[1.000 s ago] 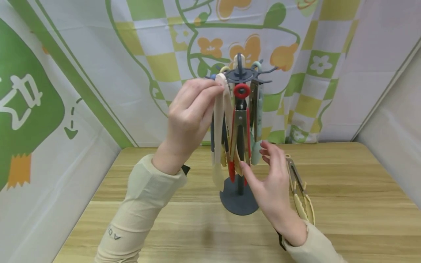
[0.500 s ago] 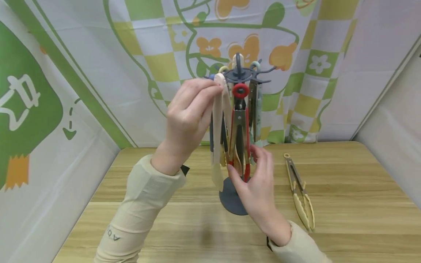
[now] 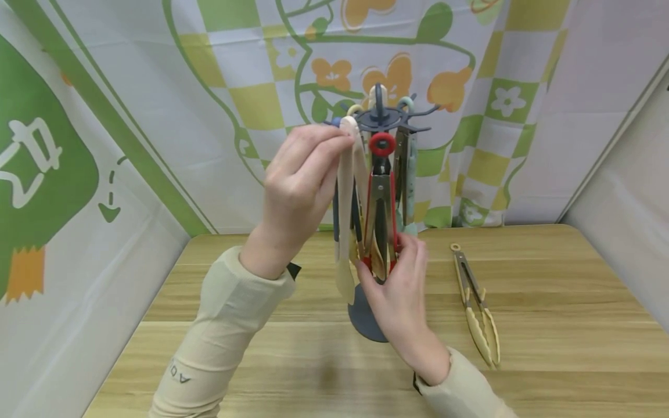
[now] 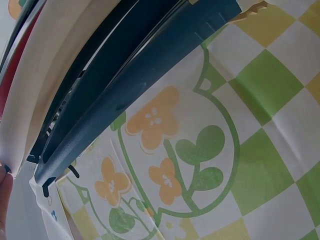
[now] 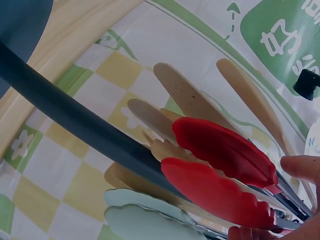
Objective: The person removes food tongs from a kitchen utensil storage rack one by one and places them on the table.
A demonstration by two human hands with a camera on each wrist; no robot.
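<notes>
A dark rotating-style stand [image 3: 366, 319] holds several hanging kitchen tongs on its hooks. My left hand [image 3: 299, 180] pinches the cream tongs [image 3: 345, 220] near their top, close to a hook; in the left wrist view only a fingertip shows at the edge, beside the cream arm [image 4: 50, 65]. The red tongs [image 3: 380, 183] hang at the front by a red ring. Lower down, my right hand [image 3: 401, 293] holds them with thumb and fingers on opposite sides. Their red scalloped heads [image 5: 220, 150] lie apart in the right wrist view, the thumb [image 5: 302, 167] beside them.
Dark blue tongs [image 4: 135, 75] and mint tongs [image 5: 145, 215] hang on the same stand. Yellow tongs [image 3: 475, 307] lie spread on the wooden table [image 3: 564, 325] at the right. A patterned curtain [image 3: 251, 116] stands behind.
My right hand has moved left and down, from beside the stand to around the lower arms of the red tongs. The left hand stays at the top of the cream tongs.
</notes>
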